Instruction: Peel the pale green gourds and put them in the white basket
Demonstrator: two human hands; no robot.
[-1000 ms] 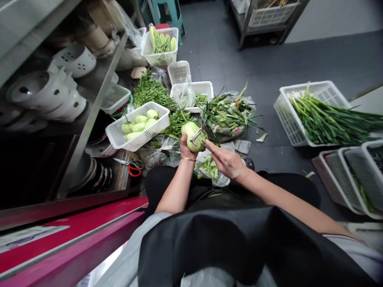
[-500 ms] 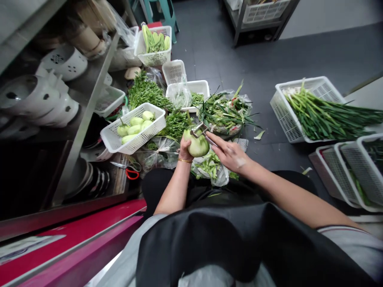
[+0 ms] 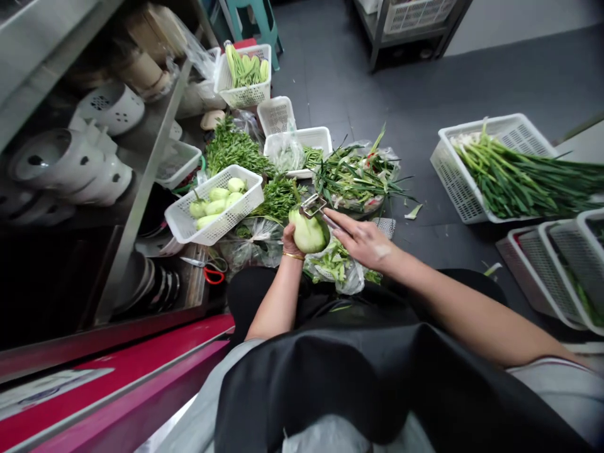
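A round pale green vegetable (image 3: 309, 234), partly darker green at its right side, is held up by my left hand (image 3: 290, 242), which wraps round its left side. My right hand (image 3: 361, 239) grips the handle of a metal peeler (image 3: 313, 205). The peeler's head lies at the top of the vegetable. Below and to the right, green peelings (image 3: 334, 261) lie on a clear plastic bag. Parts of my left fingers are hidden behind the vegetable.
A white basket (image 3: 212, 229) of pale green vegetables stands at the left, near red-handled scissors (image 3: 214, 275). Leafy greens (image 3: 233, 148) and long green stalks (image 3: 361, 173) lie beyond. At the right are a basket (image 3: 460, 189) of green onions and several stacked baskets. A metal shelf (image 3: 141, 182) borders the left.
The vegetable has turned in my left hand and shows a paler face. The peeler still touches its top. The whole view has shifted slightly.
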